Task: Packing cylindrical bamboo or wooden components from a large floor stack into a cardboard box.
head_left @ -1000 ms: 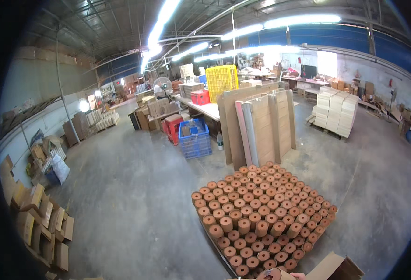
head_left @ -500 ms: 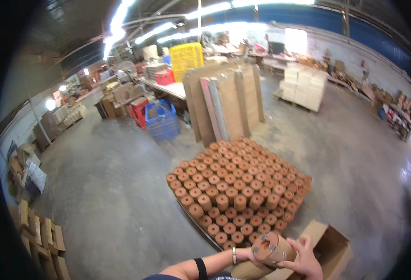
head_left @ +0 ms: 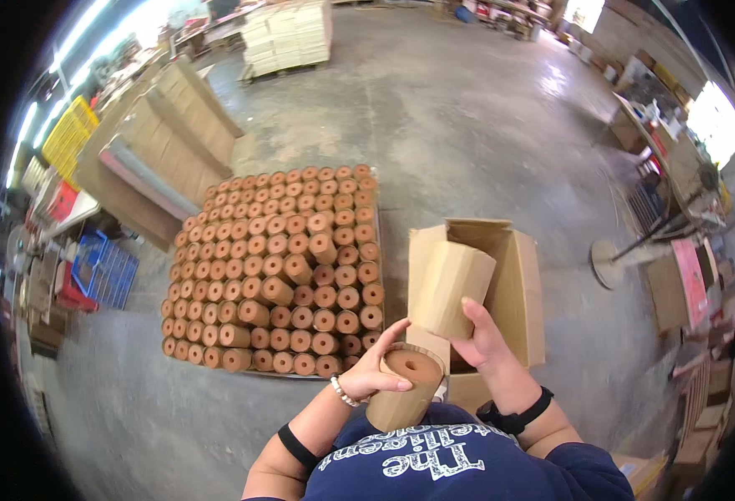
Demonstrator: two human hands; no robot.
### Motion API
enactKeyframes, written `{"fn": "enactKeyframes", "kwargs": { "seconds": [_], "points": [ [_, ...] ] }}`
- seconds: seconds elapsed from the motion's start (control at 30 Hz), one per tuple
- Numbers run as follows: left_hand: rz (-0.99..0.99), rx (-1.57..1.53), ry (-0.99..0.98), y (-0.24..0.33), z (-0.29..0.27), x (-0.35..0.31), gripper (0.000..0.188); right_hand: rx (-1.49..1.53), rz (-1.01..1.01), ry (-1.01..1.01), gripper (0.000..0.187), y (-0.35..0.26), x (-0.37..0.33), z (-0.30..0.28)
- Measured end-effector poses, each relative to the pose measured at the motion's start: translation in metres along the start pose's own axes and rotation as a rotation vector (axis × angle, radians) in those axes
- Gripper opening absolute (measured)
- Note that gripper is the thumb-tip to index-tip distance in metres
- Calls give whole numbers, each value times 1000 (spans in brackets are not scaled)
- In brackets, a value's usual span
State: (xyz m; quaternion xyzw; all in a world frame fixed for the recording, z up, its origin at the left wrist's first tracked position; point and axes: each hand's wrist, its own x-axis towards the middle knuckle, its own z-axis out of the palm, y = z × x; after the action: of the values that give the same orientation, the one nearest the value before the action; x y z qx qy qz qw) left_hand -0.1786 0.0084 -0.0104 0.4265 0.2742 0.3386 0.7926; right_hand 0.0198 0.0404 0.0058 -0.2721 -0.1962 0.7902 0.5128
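My left hand (head_left: 373,373) is wrapped round the upper part of a paper-wrapped cylinder (head_left: 402,404), close to my shirt. That cylinder's reddish-brown end, with a small hole in its middle, faces up. In my right hand (head_left: 482,341) is a second tan cylinder (head_left: 451,284), gripped near its lower end and tilted over the open cardboard box (head_left: 527,288). This cylinder hides much of the box's inside. To the left of the box, many like cylinders stand packed in a large stack (head_left: 275,242), their reddish-brown ends showing.
Large brown boards (head_left: 163,138) stand upright behind the stack. Farther left are a blue crate (head_left: 104,271) and a yellow crate (head_left: 71,138). A pale block of stacked goods (head_left: 286,37) stands at the back. On the right is a round stand base (head_left: 608,265).
The view has swung right and down. The two cylinders, close together in my hands before, are now held apart, the right one raised over the box.
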Motion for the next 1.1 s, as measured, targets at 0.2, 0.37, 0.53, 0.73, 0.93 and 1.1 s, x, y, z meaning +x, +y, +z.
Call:
{"fn": "enactKeyframes", "kwargs": {
  "seconds": [0.2, 0.37, 0.53, 0.73, 0.93, 1.1],
  "points": [
    [-44, -100, 9, -22, 17, 21, 99, -7, 1, 137, 53, 18, -35, -14],
    [-203, -140, -35, -31, 23, 36, 87, -172, -82, 160, 65, 16, -44, -23],
    [-275, -134, -45, -35, 28, 41, 78, -213, -118, 152, 64, 13, -53, -30],
    [-320, -137, 14, -49, 19, 34, 65, -291, -112, 188, 70, 25, -50, -33],
    [-398, -133, 158, -63, 27, 30, 60, -442, -28, 257, 86, 41, -46, -53],
    [-536, -121, 298, -77, 37, 44, 58, -530, -36, 333, 87, 42, -49, -74]
  ]
}}
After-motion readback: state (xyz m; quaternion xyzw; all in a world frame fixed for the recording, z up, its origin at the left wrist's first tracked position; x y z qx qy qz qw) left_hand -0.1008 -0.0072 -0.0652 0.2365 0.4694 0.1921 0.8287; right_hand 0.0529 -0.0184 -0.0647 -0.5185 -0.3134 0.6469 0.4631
